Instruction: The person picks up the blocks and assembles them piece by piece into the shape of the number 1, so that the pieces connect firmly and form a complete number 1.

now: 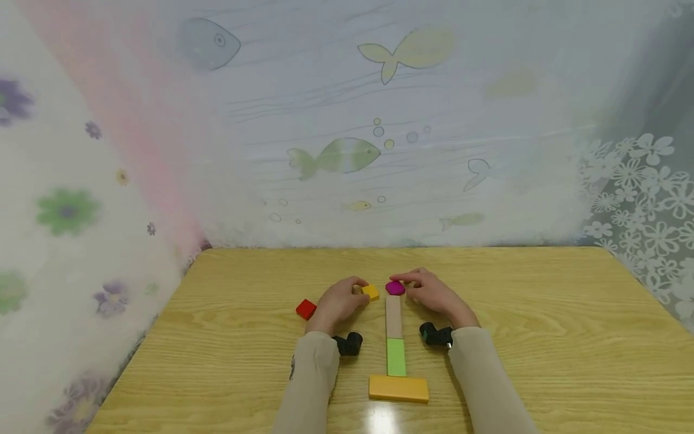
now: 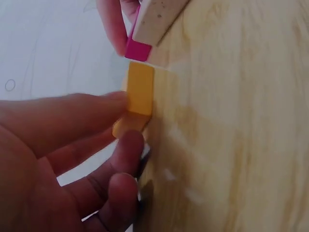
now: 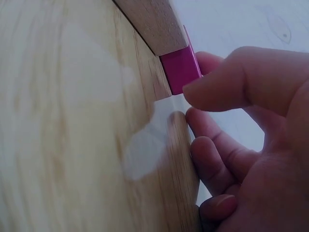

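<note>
My left hand [image 1: 340, 299] pinches a small yellow block [image 1: 370, 293] between thumb and fingers, close to the table. In the left wrist view the thumb lies against the side of that yellow block [image 2: 140, 89]. Just to its right, a magenta block [image 1: 395, 288] with angled sides sits at the far end of a plain wooden block [image 1: 393, 317]. My right hand [image 1: 434, 294] pinches the magenta piece, the index finger at its far side and the thumb at its near right edge. The right wrist view has the thumb tip right at the magenta block [image 3: 181, 70].
A light green block [image 1: 396, 357] continues the line toward me, ending at a crosswise orange-yellow block [image 1: 398, 389]. Left of my left hand lies a red block [image 1: 306, 309]. Black wrist devices [image 1: 435, 334] sit under both wrists. A patterned curtain [image 1: 347, 223] hangs behind the wooden table [image 1: 542, 361].
</note>
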The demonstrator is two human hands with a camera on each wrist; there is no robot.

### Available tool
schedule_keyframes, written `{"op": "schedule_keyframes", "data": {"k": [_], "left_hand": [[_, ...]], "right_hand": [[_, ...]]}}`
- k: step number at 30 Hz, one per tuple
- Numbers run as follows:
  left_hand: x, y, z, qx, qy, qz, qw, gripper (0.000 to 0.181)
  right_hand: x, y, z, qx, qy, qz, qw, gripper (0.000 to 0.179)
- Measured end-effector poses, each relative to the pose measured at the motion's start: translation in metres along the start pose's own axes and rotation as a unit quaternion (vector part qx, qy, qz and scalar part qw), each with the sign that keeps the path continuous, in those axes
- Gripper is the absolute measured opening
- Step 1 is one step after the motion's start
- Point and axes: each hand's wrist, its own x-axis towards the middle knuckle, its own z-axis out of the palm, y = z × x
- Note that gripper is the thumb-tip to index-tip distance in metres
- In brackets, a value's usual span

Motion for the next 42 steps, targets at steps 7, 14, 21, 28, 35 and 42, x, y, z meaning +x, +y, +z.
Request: {"op": "schedule_keyframes", "data": {"k": [7, 14, 21, 28, 35, 42], "left_hand": [[0.005, 0.002, 0.003, -0.008, 0.011, -0.009, 0.9999, 0.029], [0.008, 0.004, 0.007, 0.007, 0.031, -0.006, 0.9995, 0.029], [0.009, 0.006, 0.011, 0.002, 0.039, -0.024, 0.9989, 0.030], [0.012, 0.006, 0.013, -0.007, 0.041, -0.024, 0.9988, 0.033], [0.014, 0.005, 0.015, -0.029, 0.042, -0.018, 0.9985, 0.029], [0.015, 0.008, 0.017, -0.016, 0.052, -0.008, 0.9985, 0.026]], "right_hand": [[0.002, 0.003, -0.001, -0.002, 0.008, -0.003, 1.0000, 0.034], [0.001, -0.001, -0.001, -0.007, 0.002, -0.026, 0.9996, 0.035], [-0.003, -0.001, 0.001, -0.021, 0.000, -0.050, 0.9985, 0.042], [-0.001, 0.001, 0.001, -0.016, 0.003, -0.036, 0.9992, 0.036], [0.002, 0.003, 0.001, -0.021, -0.002, -0.032, 0.9993, 0.038], [0.003, 0.004, 0.001, -0.025, 0.002, -0.036, 0.9990, 0.036]]}}
